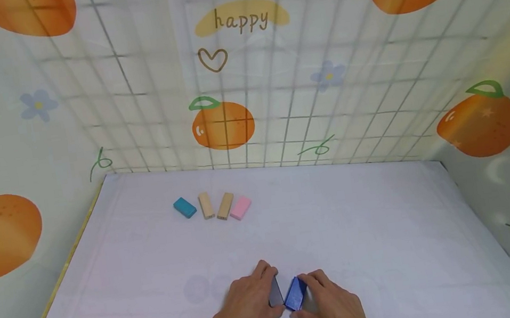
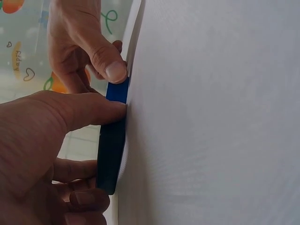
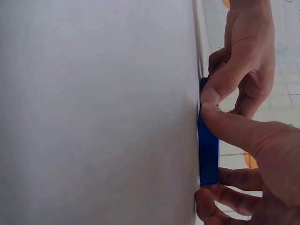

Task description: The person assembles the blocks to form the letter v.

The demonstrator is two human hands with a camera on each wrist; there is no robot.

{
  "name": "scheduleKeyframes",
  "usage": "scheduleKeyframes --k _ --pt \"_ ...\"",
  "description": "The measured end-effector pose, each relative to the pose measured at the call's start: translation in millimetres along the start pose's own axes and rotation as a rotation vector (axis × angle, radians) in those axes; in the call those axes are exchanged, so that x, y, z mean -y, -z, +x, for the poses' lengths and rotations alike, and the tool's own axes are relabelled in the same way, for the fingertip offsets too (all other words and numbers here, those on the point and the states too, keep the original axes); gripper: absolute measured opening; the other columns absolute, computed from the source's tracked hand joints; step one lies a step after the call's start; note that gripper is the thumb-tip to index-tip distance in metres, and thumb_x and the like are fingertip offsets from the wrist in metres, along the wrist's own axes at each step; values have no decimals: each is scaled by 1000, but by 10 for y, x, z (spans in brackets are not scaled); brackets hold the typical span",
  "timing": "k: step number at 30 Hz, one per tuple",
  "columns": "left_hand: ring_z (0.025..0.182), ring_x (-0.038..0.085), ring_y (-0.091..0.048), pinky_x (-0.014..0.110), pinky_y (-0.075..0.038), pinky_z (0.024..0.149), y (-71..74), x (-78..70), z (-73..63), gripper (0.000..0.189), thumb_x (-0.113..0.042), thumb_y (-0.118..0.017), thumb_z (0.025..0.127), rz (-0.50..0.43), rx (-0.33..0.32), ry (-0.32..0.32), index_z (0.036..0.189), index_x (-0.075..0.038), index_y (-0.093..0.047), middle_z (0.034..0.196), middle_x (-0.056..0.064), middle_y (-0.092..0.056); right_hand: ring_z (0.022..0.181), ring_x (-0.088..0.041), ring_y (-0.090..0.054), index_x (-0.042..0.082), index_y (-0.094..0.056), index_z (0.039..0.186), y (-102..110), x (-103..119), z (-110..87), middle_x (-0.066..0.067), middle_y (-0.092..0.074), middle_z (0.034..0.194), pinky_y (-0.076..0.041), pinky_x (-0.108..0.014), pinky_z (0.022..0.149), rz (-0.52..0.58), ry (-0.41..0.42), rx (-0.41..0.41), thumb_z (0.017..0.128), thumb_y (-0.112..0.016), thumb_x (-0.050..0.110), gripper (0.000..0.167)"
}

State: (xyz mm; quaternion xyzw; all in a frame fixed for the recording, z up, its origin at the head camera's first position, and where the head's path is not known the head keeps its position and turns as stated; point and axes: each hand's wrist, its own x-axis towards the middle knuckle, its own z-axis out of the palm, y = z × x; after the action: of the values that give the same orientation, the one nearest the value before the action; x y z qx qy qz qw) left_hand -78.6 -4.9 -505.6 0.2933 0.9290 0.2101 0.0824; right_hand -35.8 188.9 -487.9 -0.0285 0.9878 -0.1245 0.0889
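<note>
On the white table, my left hand (image 1: 250, 300) pinches a dark rectangular block (image 1: 275, 293) between thumb and fingers. This block (image 2: 111, 154) looks dark teal-blue in the left wrist view and greyish from the head. Just to its right, my right hand (image 1: 334, 301) grips a blue rectangular block (image 1: 296, 294) by its ends, thumb near and fingertips far. The two blocks stand at an angle, their near ends close together. In the right wrist view the blue block (image 3: 209, 157) lies along the table surface, and both thumbs come close to each other.
Farther back on the table (image 1: 364, 220) lie a teal block (image 1: 185, 207), two plain wooden blocks, the left one (image 1: 206, 205) and the right one (image 1: 225, 206), and a pink block (image 1: 241, 207). A printed curtain (image 1: 263, 72) with oranges hangs behind, over a wire grid.
</note>
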Motion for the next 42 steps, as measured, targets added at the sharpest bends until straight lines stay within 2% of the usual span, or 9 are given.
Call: scheduleKeyframes --k 18,29,34,42 --pt "67 5 -49 22 -44 56 -10 -10 2 63 -41 -84 79 1 8 14 130 -14 -57 115 -3 -51 87 -18 -66 14 -65 129 0 8 -2 -4 -60 117 -57 -44 66 0 -10 11 67 -91 50 77" --pt "67 5 -49 21 -43 55 -31 -5 3 64 -42 -84 79 23 -5 11 130 -14 -56 116 -2 -51 91 -21 -67 14 -65 129 -2 7 8 -5 -60 118 -57 -48 66 -5 -16 15 66 -91 51 78" --pt "66 5 -49 20 -42 54 -32 9 -5 64 -42 -83 80 35 -17 0 130 -14 -55 116 -1 -50 89 -20 -66 14 -64 130 -10 2 8 -5 -60 118 -57 -46 65 -14 -10 8 67 -90 53 78" --pt "67 6 -50 21 -43 55 -25 4 -10 65 -43 -83 81 28 4 10 132 -15 -54 119 -1 -50 85 -17 -64 14 -64 130 -5 -14 -21 -3 -59 118 -56 -42 62 -16 14 -18 68 -90 52 77"
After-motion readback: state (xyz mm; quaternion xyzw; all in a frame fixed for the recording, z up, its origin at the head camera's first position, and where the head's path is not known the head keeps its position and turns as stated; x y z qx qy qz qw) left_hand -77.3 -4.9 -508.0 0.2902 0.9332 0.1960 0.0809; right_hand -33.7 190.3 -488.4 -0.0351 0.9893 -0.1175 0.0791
